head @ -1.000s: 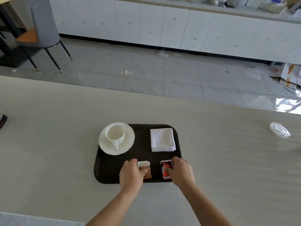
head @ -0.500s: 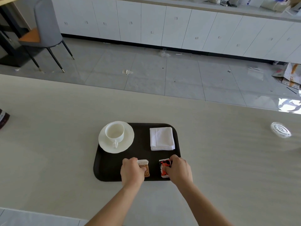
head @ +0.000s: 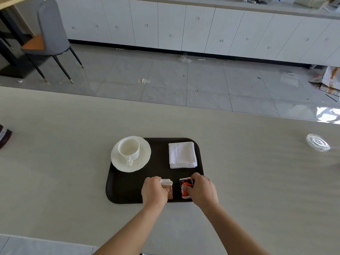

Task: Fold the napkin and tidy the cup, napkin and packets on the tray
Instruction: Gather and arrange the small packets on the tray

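Note:
A dark tray (head: 127, 188) lies on the pale table. At its back left a white cup (head: 128, 149) stands on a white saucer (head: 141, 161), handle toward me. A folded white napkin (head: 182, 154) rests at the back right. Along the front edge my left hand (head: 153, 193) grips a brown and white packet (head: 168, 188), and my right hand (head: 202, 191) grips a red, black and white packet (head: 184, 186). Both packets lie on the tray side by side, partly covered by my fingers.
A clear plastic lid (head: 318, 142) sits on the table at the far right. A dark object (head: 4, 136) pokes in at the left edge. Beyond the table are a tiled floor, white cabinets and a grey chair (head: 49, 39).
Both hands stay on their packets, which have barely shifted on the tray. The view has drifted slightly.

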Tool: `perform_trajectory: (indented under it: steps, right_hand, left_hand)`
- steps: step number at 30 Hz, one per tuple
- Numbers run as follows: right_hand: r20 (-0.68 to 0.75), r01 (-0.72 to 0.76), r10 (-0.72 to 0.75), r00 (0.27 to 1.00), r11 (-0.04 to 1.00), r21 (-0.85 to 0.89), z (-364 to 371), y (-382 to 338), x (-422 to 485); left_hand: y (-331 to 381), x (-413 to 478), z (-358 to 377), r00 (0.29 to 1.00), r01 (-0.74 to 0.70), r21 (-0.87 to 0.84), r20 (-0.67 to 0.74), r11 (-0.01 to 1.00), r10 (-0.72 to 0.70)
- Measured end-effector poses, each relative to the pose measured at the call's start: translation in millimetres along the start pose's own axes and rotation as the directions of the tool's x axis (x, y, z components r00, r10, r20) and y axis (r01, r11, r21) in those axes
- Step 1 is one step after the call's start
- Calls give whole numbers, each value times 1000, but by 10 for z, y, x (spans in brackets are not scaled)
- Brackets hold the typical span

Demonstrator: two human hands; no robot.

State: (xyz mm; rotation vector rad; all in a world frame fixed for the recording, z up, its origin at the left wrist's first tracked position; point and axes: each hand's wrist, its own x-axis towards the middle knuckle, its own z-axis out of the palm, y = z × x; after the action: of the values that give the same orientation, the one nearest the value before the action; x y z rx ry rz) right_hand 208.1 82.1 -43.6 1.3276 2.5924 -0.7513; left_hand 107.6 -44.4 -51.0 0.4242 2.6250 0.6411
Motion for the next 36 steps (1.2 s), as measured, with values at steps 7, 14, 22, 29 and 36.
perform_trajectory:
  steps: [7,14,22,29,36]
  right_hand:
    - [5,5,-5,1000,1000,2,-27,-17,-3]
    - [14,12,-13,1000,1000,14,-47,-16,6]
    - [26,11,-12,1000,1000,6,-58,-10,11]
    - [25,20,-20,999,1000,13,-72,-14,3]
    - [15,29,-30,999,1000,10,-62,-4,-2]
  left_hand:
    - [162,-92,75,998,-46,-54,29,997,48]
    - [78,-66,71,997,65,-174,-33,983,-72]
    - [105,6,0,983,173,-142,-34,975,-180]
    - [162,111,-22,964,-251,204,-32,946,263]
    - [224,185,-21,974,-218,153,95,964,205]
